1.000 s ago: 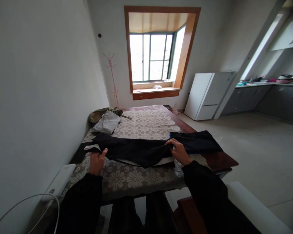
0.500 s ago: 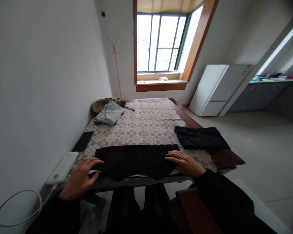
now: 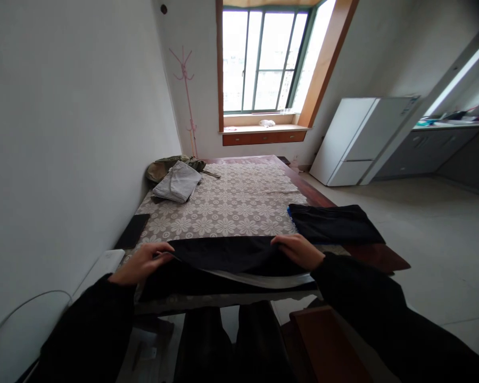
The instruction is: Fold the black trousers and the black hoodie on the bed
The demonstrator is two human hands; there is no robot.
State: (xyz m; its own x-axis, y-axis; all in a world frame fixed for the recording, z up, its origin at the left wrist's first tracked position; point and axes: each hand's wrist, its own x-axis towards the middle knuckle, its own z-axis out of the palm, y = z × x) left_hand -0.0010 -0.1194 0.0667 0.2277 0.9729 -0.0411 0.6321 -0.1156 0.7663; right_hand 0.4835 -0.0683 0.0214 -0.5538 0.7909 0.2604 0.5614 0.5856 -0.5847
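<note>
A black piece of cloth [image 3: 223,255], folded in layers, lies across the near end of the table. Its upper layer is lifted off the lower one, and a pale strip of its inner side shows along the raised edge. My left hand [image 3: 146,260] pinches the layer's left corner between thumb and fingers. At the right corner, my right hand [image 3: 299,250] grips the same layer, with the fingertips partly hidden. Further right lies a separate folded black cloth [image 3: 337,223] with a bit of blue at its left edge.
A patterned tablecloth [image 3: 231,199] covers the wooden table. Along the left wall are a white device with a cable [image 3: 104,268], a dark flat object [image 3: 131,231], a folded grey cloth [image 3: 178,182] and a camouflage bag [image 3: 159,169]. A brown chair or stool [image 3: 323,340] stands below on the right.
Both hands have gone from resting on the cloth's ends to gripping its upper layer. That layer has been raised, parting from the one below.
</note>
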